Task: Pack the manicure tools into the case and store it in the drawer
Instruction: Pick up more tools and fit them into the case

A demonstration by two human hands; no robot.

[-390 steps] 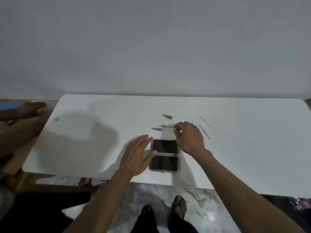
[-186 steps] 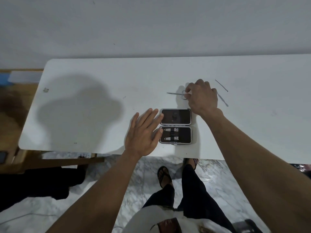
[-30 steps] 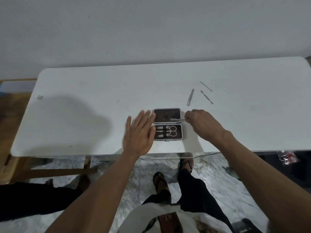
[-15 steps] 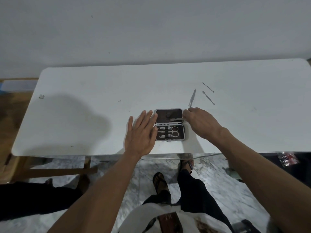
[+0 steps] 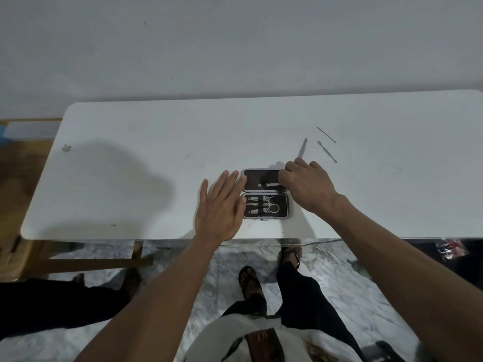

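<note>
The manicure case (image 5: 254,176) lies open near the white table's (image 5: 156,126) front edge. Its near half holds scissors (image 5: 273,208) and two nail clippers (image 5: 257,198). A slim silver tool (image 5: 268,184) lies across the far half, and my right hand (image 5: 307,186) pinches its right end. My left hand (image 5: 219,207) rests flat with fingers spread against the case's left side. Beyond my right hand a flat metal file (image 5: 302,148) and two thin sticks (image 5: 326,135) (image 5: 327,152) lie loose on the table.
A small scrap (image 5: 66,147) sits at the table's far left. Another person's dark-clad legs (image 5: 52,304) are on the floor at the left, beside a wooden frame (image 5: 91,262). A red-and-black packet (image 5: 450,248) lies under the table's right end.
My right hand has moved up and left over the case's far half, carrying the silver tool further into it. My left hand has stayed against the case.
</note>
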